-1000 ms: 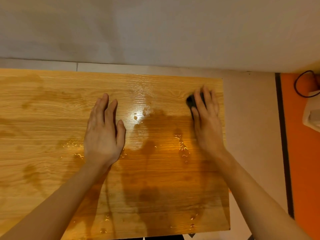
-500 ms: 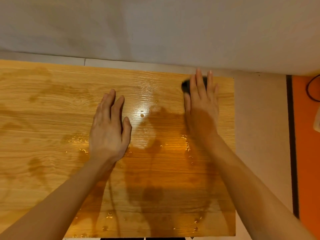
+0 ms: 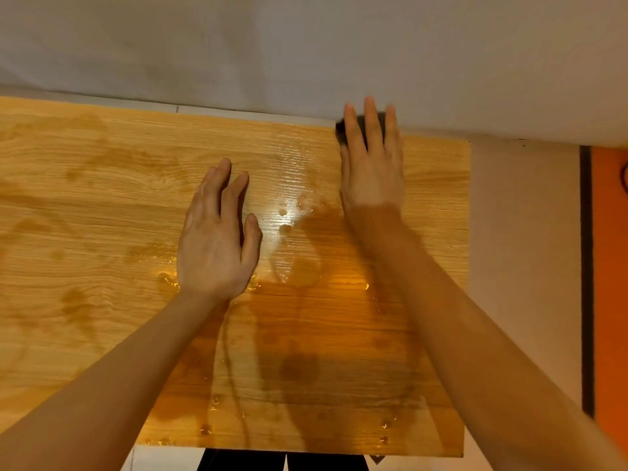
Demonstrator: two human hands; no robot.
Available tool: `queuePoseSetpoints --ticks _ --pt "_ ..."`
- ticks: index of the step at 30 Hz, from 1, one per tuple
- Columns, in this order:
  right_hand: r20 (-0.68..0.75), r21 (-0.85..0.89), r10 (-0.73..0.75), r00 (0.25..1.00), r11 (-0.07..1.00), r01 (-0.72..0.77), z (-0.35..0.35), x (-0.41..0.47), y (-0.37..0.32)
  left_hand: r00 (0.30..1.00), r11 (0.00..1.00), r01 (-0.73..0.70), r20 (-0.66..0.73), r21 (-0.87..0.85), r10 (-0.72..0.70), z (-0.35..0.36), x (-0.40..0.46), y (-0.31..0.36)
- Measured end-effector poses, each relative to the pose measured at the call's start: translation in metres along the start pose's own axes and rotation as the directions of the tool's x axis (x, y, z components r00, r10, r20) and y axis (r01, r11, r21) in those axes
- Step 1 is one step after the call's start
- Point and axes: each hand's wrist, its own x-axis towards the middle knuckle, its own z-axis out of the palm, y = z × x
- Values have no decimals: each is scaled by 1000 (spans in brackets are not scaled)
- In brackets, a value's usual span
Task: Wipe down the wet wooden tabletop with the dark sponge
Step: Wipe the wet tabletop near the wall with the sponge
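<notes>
The wooden tabletop (image 3: 102,205) fills most of the view, with water drops and a shiny wet patch (image 3: 292,212) near its middle. My right hand (image 3: 372,171) lies flat on the dark sponge (image 3: 341,130) and presses it at the table's far edge, against the wall. Only the sponge's left corner and a bit between the fingers show. My left hand (image 3: 214,239) rests palm down on the table's middle, fingers apart, holding nothing.
A pale wall (image 3: 306,45) runs right behind the table's far edge. The table's right edge (image 3: 467,266) drops to a light floor, beyond which lie a dark strip and an orange area (image 3: 611,266). Droplets dot the near edge.
My right hand has pushed the sponge away from me, from the table's right middle to its far edge at the wall. My left hand has stayed in place.
</notes>
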Motion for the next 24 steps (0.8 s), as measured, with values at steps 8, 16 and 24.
queuePoseSetpoints --ticks 8,16,24 --pt "-57 65 -161 985 984 164 8 -103 7 1000 1000 -10 -14 -8 10 1 -3 -1" --pt "-105 -46 194 975 979 -199 0 -32 42 1000 1000 -9 -18 -8 9 0 -4 2" --pt "-66 -30 71 995 997 -73 22 -92 -34 999 1000 -30 -31 -6 29 0 -2 0"
